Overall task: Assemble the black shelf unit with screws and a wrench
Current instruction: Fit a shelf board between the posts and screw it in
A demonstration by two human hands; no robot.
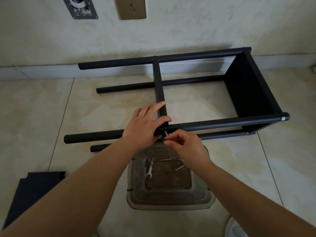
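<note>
Seemingly halfway: one shelf panel (pixel 248 88) is on the frame (pixel 188 56). At its front post (pixel 222 123) the left hand (pixel 145 124) grips, the right hand (pixel 188 147) pinches a screw (pixel 165 133); the wrench (pixel 150 169) lies untouched.

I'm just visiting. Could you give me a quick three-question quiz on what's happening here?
1. True or false: the wrench lies in the clear tray.
2. Which hand pinches the screw at the near pole of the black frame?
3. The black frame lies: A) upright, B) on its side on the floor, C) on a table.
Key: 1 true; 2 the right hand; 3 B.
</note>
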